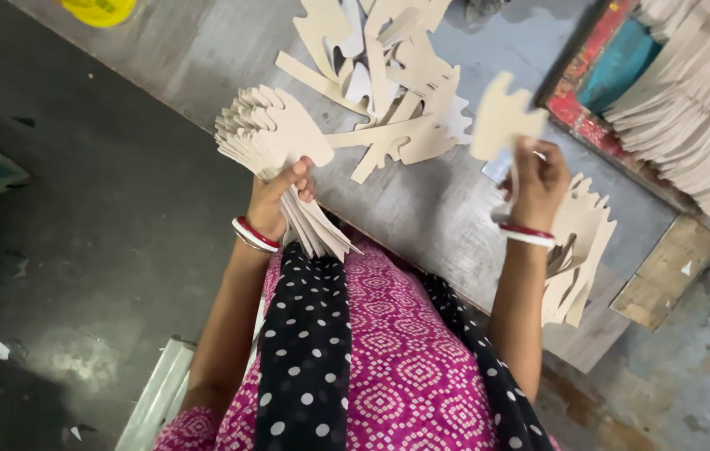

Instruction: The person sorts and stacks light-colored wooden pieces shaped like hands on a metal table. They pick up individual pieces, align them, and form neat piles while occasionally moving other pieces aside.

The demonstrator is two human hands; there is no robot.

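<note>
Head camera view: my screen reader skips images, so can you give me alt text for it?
Seen from above, a person's left hand grips a fanned stack of cardboard cutouts while the right hand lifts a single cutout over a grey table. Loose cutouts lie scattered on it.

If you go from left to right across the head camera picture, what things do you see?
Left hand holding a fanned stack of cardboard cutouts → loose pile of cutouts on the grey table → right hand holding one cutout → big stacked cutouts.

Dim, soft daylight; slight motion blur
</note>
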